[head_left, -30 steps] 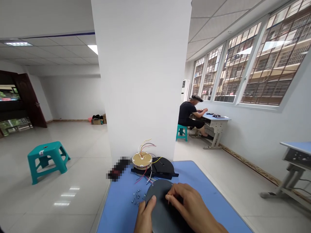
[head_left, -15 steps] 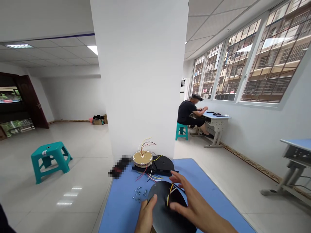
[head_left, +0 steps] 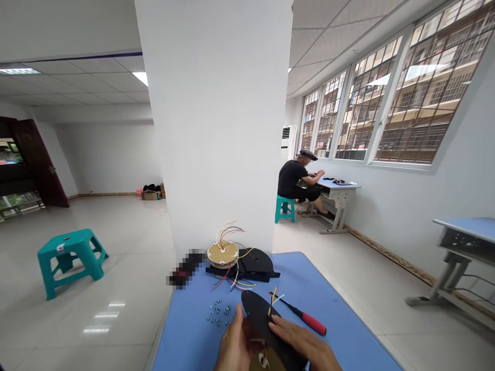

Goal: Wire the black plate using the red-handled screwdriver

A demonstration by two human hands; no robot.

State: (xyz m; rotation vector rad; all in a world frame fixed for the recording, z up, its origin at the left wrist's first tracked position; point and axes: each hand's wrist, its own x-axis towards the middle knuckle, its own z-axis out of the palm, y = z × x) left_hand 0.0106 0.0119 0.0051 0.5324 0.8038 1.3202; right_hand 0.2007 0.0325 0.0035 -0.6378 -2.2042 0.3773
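A black round disc (head_left: 260, 315) stands tilted on edge low in the view, with yellow, white and dark wires (head_left: 273, 300) coming out through its face. Behind its near side shows part of a gold-brown round piece (head_left: 275, 360), with a wire by it. My left hand (head_left: 232, 342) grips the disc's left side, thumb up along the edge. On the right, my right hand (head_left: 303, 340) holds the disc's face, its fingertips close to the wires. A screwdriver (head_left: 309, 320) with a red and black handle lies just beyond my right hand.
Several small screws (head_left: 219, 310) lie left of the disc on the blue table (head_left: 185, 330). Farther back, a gold wired disc (head_left: 223, 252) rests on black flat parts (head_left: 258, 264). A white pillar (head_left: 216, 129) stands behind. A person (head_left: 296, 178) sits at another desk.
The disc has been tipped from facing up to a steep tilt, exposing the gold-brown piece. My right hand has moved down onto the disc, and the screwdriver has come into view.
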